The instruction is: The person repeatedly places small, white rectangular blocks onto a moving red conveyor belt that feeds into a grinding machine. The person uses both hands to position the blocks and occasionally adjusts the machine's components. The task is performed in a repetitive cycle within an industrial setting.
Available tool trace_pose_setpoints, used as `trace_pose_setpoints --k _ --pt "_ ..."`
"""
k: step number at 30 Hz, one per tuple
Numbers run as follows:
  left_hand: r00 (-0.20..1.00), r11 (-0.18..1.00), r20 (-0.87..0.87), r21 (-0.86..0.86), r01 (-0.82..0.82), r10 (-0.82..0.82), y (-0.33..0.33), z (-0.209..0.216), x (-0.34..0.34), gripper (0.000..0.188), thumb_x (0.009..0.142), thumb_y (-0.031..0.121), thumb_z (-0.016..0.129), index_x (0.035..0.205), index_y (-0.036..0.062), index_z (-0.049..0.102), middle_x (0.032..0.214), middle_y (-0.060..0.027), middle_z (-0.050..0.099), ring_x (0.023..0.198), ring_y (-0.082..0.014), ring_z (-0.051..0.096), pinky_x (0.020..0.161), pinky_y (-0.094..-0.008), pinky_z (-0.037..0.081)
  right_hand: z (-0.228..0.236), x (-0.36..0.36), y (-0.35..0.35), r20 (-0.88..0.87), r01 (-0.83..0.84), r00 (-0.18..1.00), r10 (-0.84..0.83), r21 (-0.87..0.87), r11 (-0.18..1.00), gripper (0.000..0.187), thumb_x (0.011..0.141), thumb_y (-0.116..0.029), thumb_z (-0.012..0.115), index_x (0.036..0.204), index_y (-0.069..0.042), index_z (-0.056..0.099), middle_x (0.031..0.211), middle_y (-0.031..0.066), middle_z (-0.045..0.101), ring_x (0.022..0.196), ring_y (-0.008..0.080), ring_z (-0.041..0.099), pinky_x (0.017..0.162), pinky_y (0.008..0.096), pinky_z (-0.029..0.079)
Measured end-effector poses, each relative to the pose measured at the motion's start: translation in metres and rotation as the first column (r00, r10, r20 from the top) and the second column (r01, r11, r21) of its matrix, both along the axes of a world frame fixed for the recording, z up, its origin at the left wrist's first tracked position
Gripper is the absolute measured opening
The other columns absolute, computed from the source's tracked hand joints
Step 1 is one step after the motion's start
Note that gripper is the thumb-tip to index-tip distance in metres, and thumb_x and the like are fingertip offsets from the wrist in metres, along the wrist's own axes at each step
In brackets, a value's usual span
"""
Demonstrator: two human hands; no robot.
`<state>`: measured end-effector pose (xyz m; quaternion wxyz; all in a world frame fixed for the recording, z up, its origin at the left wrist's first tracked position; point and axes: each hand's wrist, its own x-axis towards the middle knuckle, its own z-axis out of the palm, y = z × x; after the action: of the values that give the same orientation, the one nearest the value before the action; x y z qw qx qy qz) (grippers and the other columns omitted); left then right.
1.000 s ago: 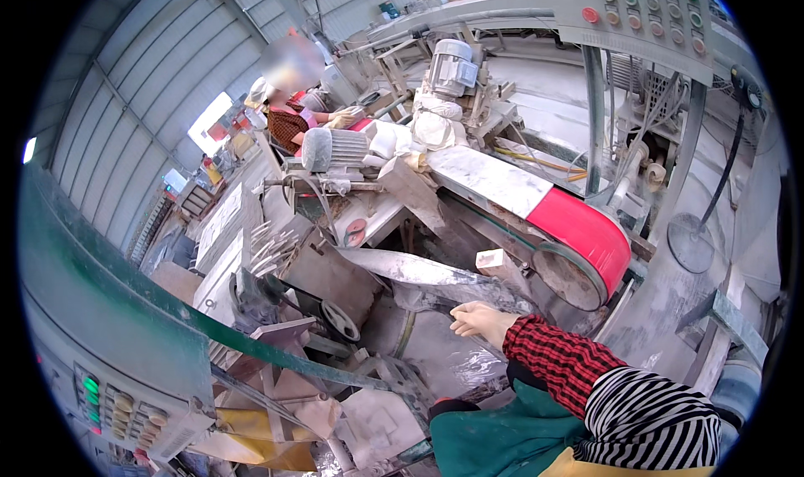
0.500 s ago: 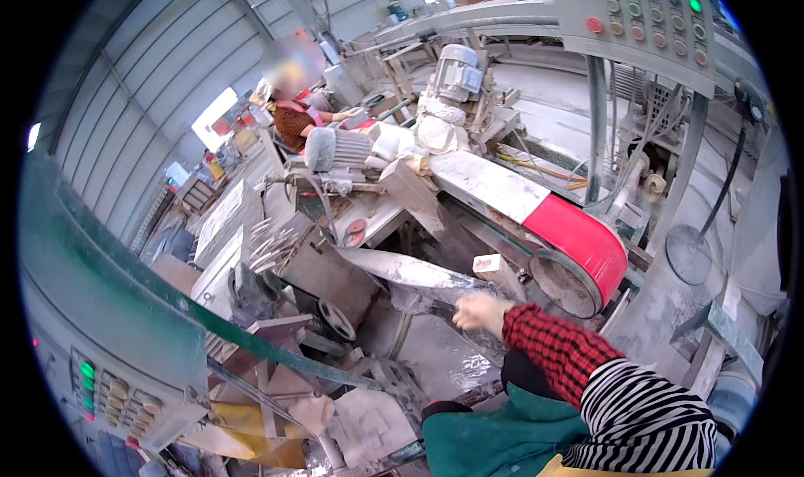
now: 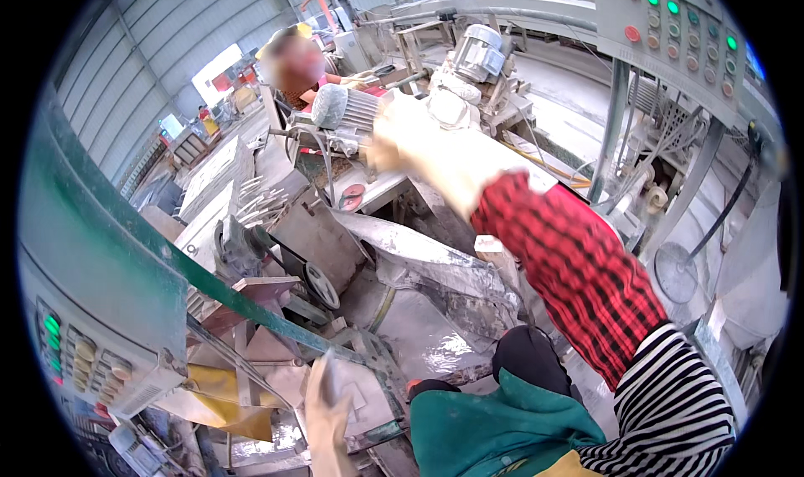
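Note:
My right arm, in a red-and-black checked sleeve cuff, reaches up and forward. My right hand (image 3: 410,146) is smeared by motion over the red-and-white belt (image 3: 574,199), close to a ribbed grey motor (image 3: 356,110). Whether it touches or holds anything cannot be made out. Low in the picture, my left hand (image 3: 327,414) is raised with its fingers stretched upward and nothing visible in them. It is just below the green rail (image 3: 243,305), in front of pale flat sheets. Between my hands runs a long, whitish, dust-covered guard (image 3: 427,255).
A control panel (image 3: 682,37) with lit buttons hangs at upper right; another (image 3: 88,355) stands at lower left. A pulley wheel (image 3: 320,284) is left of centre. Another person (image 3: 300,96) works beyond the belt. A second motor (image 3: 479,51) sits above it. Wet metal lies below the guard.
My right hand has swung up and away from the dusty guard to above the belt. My left hand has come into view at the bottom. The view has shifted slightly.

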<state>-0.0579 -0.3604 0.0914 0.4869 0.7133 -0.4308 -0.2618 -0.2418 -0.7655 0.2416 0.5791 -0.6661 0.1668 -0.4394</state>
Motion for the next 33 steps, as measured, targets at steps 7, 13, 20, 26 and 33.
trace_pose_setpoints --k 7,13,20,26,33 --pt "0.75 0.981 0.653 -0.056 0.186 -0.105 -0.131 0.025 -0.033 0.079 0.07 0.0 0.073 0.144 0.0123 0.049 0.146 -0.0186 0.051 0.128 -0.0388 0.055 0.102 -0.0394 0.051 -0.17 0.028 0.17 0.044 -0.501 0.834 0.55 0.48 0.721 0.075 0.101 -0.042 0.063 0.159 -0.008 0.03 0.125 0.0134 0.063 0.101 0.0175 0.065 0.091 0.0352 0.053" --pt "0.7 0.952 0.669 0.04 0.303 -0.25 -0.116 -0.002 -0.016 0.09 0.065 0.014 0.089 0.144 0.0087 0.048 0.151 -0.0227 0.046 0.136 -0.0392 0.049 0.108 -0.0395 0.047 -0.235 0.081 0.163 -0.024 0.02 1.0 -0.009 0.493 0.87 0.049 0.095 -0.007 0.068 0.142 -0.006 0.052 0.121 0.0049 0.066 0.107 0.0159 0.064 0.091 0.0326 0.054" --pt "0.714 0.959 0.682 0.068 -0.275 0.157 0.144 -0.051 0.085 0.067 0.078 0.017 0.081 0.137 0.0012 0.055 0.14 -0.0216 0.056 0.128 -0.0414 0.053 0.112 -0.0476 0.04 -0.251 -0.006 0.039 -0.234 0.481 0.874 -0.427 0.542 0.689 0.059 0.085 0.01 0.058 0.14 -0.008 0.046 0.125 0.0125 0.062 0.113 0.0312 0.064 0.094 0.0538 0.057" --pt "0.322 0.317 0.864 0.203 -0.926 0.387 0.367 -0.09 0.063 0.058 0.095 0.042 0.062 0.137 0.0017 0.058 0.14 -0.0243 0.057 0.132 -0.0424 0.05 0.112 -0.0544 0.037 -0.082 -0.06 -0.059 0.225 -0.03 0.974 -0.001 0.133 0.991 0.036 0.095 -0.015 0.055 0.127 0.001 0.057 0.114 0.0119 0.067 0.112 0.0211 0.067 0.098 0.0351 0.054" --pt "0.181 0.083 0.921 0.161 -0.983 0.345 0.381 -0.108 0.042 0.063 0.096 0.048 0.059 0.14 0.0027 0.055 0.141 -0.0237 0.056 0.132 -0.0407 0.051 0.112 -0.0536 0.039 0.004 -0.043 -0.047 0.337 -0.072 0.941 0.043 0.076 0.995 0.052 0.092 -0.013 0.061 0.141 -0.001 0.047 0.127 0.0114 0.062 0.114 0.0224 0.065 0.094 0.0387 0.057"
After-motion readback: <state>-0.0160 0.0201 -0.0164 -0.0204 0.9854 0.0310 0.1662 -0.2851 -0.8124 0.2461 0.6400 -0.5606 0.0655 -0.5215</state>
